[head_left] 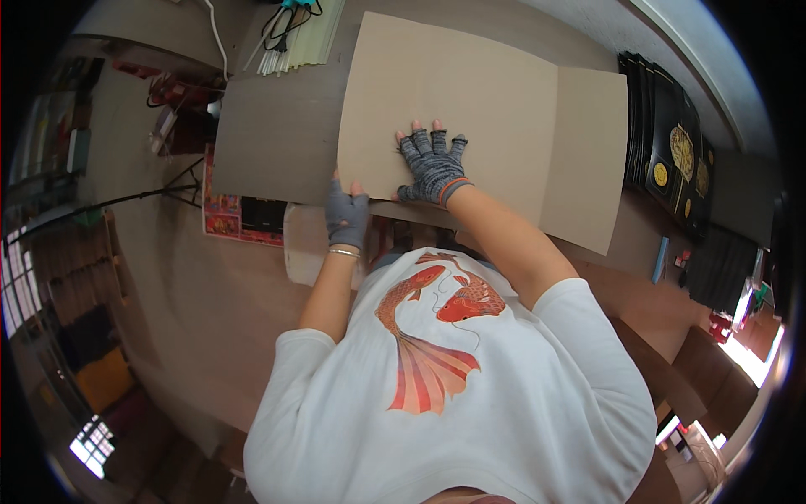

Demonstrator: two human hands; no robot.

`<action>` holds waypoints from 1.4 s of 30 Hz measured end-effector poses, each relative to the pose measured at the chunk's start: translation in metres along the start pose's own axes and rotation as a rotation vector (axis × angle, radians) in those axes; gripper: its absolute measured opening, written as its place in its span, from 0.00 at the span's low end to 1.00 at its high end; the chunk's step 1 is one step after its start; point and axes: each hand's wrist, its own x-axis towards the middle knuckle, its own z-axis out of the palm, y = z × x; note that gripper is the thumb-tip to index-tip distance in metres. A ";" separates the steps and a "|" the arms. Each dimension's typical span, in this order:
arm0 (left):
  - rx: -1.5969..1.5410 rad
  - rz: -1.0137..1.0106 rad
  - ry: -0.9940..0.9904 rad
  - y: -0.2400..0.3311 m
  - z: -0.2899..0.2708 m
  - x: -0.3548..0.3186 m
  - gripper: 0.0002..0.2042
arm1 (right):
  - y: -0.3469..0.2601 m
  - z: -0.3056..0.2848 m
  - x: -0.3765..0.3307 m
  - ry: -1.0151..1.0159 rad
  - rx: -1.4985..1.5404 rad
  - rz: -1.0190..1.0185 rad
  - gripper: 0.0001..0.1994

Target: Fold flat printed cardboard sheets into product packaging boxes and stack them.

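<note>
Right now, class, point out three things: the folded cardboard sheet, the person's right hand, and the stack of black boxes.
cardboard sheet [470, 92]: head view, bare upper panel.
right hand [432, 168]: head view, back of grey fingerless glove.
black boxes [672, 143]: head view, top box's lid.

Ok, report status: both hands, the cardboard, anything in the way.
Left hand gloved, gripping the near edge of the cardboard sheet. Right hand gloved, pressed flat on it. Sheet lies flat on the table. Nothing on top.

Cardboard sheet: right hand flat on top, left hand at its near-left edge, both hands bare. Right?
Not quite: the hands are not bare. The head view shows grey fingerless gloves on both. The rest holds: the right hand lies flat on the cardboard sheet, and the left hand is at its near-left edge.
</note>
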 end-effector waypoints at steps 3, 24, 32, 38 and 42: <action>0.263 0.560 0.162 0.027 0.023 -0.015 0.35 | 0.013 0.002 -0.004 0.163 -0.048 -0.063 0.50; 1.333 0.390 -0.623 0.123 0.118 -0.045 0.43 | 0.126 -0.004 -0.031 0.138 0.517 0.224 0.38; 1.188 0.673 -0.378 0.061 0.114 -0.048 0.34 | 0.123 -0.012 -0.030 0.033 0.322 0.169 0.37; 1.110 0.678 -0.332 0.046 0.120 -0.052 0.34 | 0.122 -0.013 -0.030 -0.009 0.309 0.180 0.38; 1.091 0.656 -0.345 0.051 0.122 -0.054 0.34 | 0.123 -0.010 -0.028 0.003 0.284 0.195 0.37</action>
